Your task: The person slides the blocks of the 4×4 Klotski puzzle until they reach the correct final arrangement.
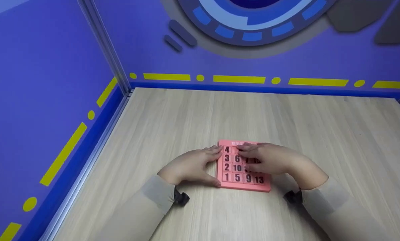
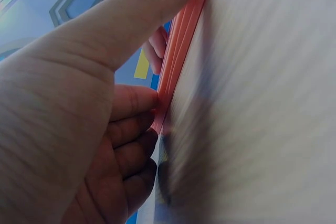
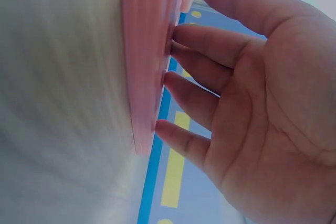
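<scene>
A pink number slide puzzle (image 1: 232, 172) lies flat on the table, its black-numbered tiles in rows. The left column reads 4, 3, 2, 1 from far to near; the nearest row reads 1, 5, 9, 13. No number shows beside the 4. My left hand (image 1: 193, 166) holds the frame's left side, thumb at the near corner and fingers toward the far one. From the right, my right hand (image 1: 271, 159) reaches over the board with fingers spread, fingertips touching the tiles. It covers several tiles at the upper right. The right wrist view shows these fingertips on the puzzle's face (image 3: 147, 77).
The puzzle lies on a light wood-grain table (image 1: 173, 120). A blue panel (image 1: 119, 57) with yellow dashes borders the far side, and another panel (image 1: 35, 100) stands along the left. Black wrist devices (image 1: 181, 198) sit at both cuffs.
</scene>
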{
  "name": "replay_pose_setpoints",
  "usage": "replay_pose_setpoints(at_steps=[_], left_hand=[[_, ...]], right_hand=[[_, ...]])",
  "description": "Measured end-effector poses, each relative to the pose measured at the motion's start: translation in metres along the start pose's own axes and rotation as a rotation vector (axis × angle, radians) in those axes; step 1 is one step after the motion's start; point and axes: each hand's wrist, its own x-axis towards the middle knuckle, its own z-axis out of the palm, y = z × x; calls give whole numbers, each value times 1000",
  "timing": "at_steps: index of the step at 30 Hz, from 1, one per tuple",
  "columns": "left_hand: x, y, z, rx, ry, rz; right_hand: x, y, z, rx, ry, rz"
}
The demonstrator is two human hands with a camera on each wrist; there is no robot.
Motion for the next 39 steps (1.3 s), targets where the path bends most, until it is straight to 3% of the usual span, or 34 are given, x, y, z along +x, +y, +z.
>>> replay_pose_setpoints(at_steps=[14, 21, 25, 39], left_hand=[[-2, -2, -1, 9, 15, 1], [-1, 0, 1, 3, 7, 9], [-1, 1, 1, -2, 1, 8], [-1, -1, 0, 18, 9, 28]], right_hand=[[-9, 5, -14, 37, -47, 40], [-8, 6, -11, 37, 17, -28], [-3, 3, -7, 21, 30, -41], [21, -12, -6, 35, -49, -76]])
